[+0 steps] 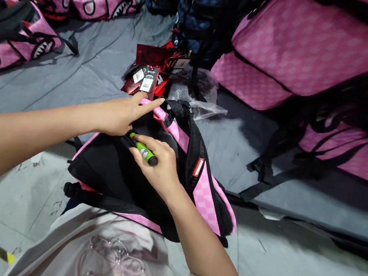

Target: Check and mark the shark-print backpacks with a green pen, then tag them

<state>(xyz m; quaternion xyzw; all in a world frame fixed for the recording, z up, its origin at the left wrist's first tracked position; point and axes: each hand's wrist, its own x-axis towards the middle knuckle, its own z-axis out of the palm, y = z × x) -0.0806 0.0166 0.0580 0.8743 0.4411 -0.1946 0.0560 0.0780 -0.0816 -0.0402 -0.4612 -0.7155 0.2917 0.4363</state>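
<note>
1. Backpack (107, 163), one, lies across the table's (88, 59) edge, head view.
2. Right hand (163, 162): gripping one green tool (141, 149).
3. Left hand (120, 114): over the backpack, two fingers extended; whether gripping, cannot tell.
4. Upper left: at least three pink bags (17, 49).

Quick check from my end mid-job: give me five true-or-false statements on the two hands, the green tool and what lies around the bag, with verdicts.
1. The right hand grips the green tool. True.
2. The left hand is down on the floor. False: it is at the top of the black-and-pink bag, fingers spread by a pink strip.
3. Red and black tags lie in a pile beyond the bag. True.
4. The clear plastic is left of the tags in the picture. False: it is to their right.
5. A small red label shows on the bag. True.
</note>
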